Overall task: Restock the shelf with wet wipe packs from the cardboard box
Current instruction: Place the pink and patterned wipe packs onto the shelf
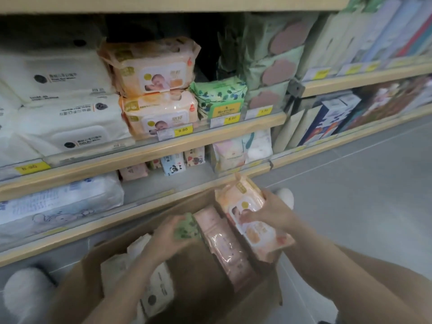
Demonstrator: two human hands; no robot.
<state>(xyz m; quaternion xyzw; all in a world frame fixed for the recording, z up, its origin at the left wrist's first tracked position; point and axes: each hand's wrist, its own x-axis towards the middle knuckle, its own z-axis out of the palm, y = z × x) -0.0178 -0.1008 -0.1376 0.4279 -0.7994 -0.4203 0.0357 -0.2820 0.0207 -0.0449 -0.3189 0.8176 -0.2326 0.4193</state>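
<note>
Both hands [272,215] bare; forearms bare — no sleeves, rings, watch visible.

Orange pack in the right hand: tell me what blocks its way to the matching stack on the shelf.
Nothing visible. The right hand has the orange pack lifted above the box. The stack sits two shelves up, with dark open space above its top pack. Between them are only the shelf edges, which the pack would pass in front of.
</note>
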